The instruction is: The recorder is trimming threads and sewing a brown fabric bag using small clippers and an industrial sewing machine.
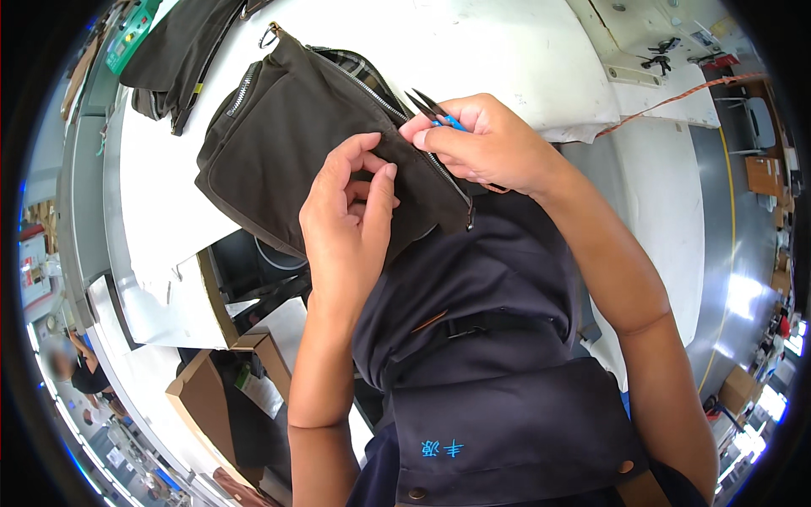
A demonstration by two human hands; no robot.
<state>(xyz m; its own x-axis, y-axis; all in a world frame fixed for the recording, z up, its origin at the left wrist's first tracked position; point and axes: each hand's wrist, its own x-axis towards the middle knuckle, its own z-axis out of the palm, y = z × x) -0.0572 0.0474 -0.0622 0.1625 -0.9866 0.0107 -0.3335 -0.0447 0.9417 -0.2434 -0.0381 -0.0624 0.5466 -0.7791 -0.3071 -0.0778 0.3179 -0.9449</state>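
A dark olive fabric bag (291, 139) lies on the white table in front of me, its long metal zipper (359, 84) partly open on a plaid lining. My right hand (486, 144) is closed round small thread snips (441, 117) with blue handles and dark pointed blades. Its thumb and index fingertips meet beside the zipper, and whether they also pinch a thread is too small to tell. Over the bag's front panel hovers my left hand (351, 207), fingers loosely bent, the thumb apart from the index finger. I see nothing held in it.
Another dark bag (182, 59) lies at the far left of the white table (507, 51), by a green device (127, 38). Below the table's near edge stands an open cardboard box (203, 397). An orange cord (650, 114) runs off to the right. A person (84, 363) is far left.
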